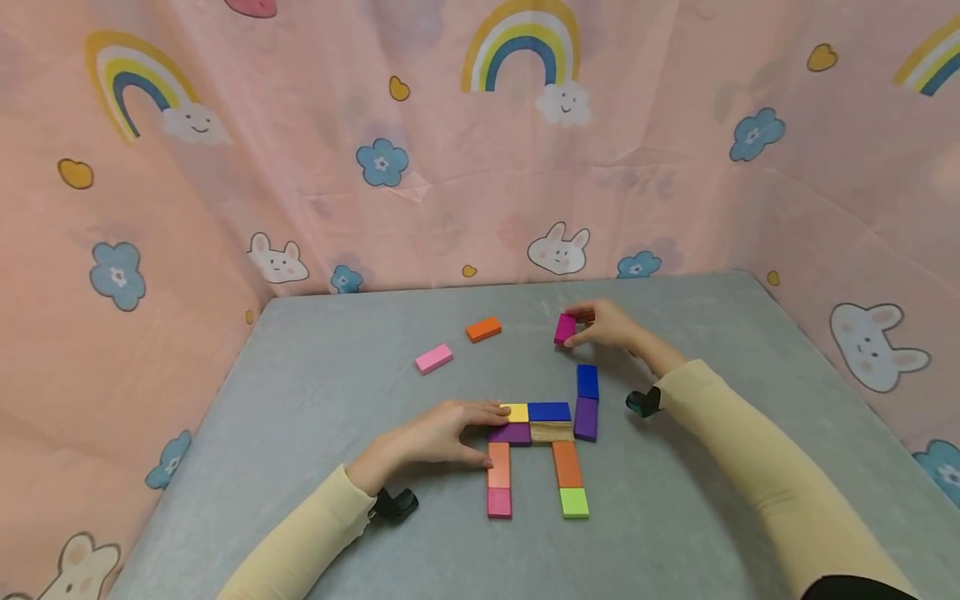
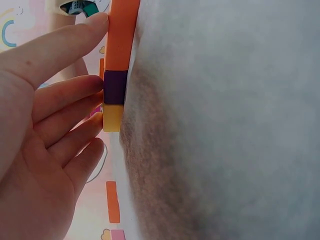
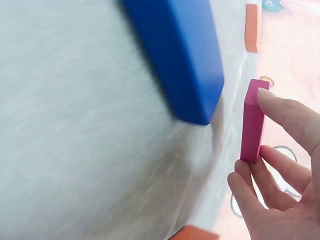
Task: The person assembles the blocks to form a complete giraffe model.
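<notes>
Between the thumb and fingers of my right hand (image 1: 606, 325) is a magenta block (image 3: 254, 122), pinched by its ends at the back of the table. My left hand (image 1: 442, 432) rests at the left side of a flat block figure, fingers fairly straight. Its fingertips touch the yellow block (image 1: 516, 412) and purple block (image 2: 115, 87), and its thumb the orange-pink block (image 1: 498, 464). The figure also has a blue block (image 1: 549, 411), a wood-grain block (image 1: 552, 431), an orange leg block (image 1: 567, 464), a green block (image 1: 574, 502) and a pink block (image 1: 499, 502).
Right of the figure's top, another blue block (image 1: 587, 381) and a purple block (image 1: 586, 419) stand in line. A light pink block (image 1: 434, 358) and an orange block (image 1: 483, 329) lie apart at the back. A patterned pink curtain (image 1: 450, 208) borders the grey table (image 1: 337, 350).
</notes>
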`<state>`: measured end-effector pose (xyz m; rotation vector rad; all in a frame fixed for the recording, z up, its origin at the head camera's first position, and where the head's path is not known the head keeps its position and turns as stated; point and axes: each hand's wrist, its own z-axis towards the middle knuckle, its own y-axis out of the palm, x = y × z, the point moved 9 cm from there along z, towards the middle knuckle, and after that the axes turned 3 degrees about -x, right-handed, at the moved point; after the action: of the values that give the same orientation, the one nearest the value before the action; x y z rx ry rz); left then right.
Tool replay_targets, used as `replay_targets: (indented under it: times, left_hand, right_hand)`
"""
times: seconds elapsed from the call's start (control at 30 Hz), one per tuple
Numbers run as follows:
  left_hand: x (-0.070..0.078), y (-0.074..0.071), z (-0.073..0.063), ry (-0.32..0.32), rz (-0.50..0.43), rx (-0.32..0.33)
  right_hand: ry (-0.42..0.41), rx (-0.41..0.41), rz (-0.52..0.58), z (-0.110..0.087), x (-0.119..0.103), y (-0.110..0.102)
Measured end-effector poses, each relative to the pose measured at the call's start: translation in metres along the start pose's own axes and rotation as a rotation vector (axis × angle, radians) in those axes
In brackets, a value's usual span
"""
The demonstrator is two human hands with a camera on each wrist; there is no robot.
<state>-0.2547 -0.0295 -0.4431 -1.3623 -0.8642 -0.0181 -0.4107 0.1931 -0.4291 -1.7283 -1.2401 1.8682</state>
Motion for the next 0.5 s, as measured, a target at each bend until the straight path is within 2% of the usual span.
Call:
replay_targets:
  times: [0.27,0.5]
  left_hand:
    - [0.000,0.000,-0.001,-0.002,-0.001,0.005]
    - [0.001,0.000,0.000,0.005,-0.004,0.009]
  right_hand:
    - [-0.042,0.001,-0.058,-0.022,0.004,-0.004]
    - [-0.030,-0.008,-0.061,-0.033,0.009,-0.002]
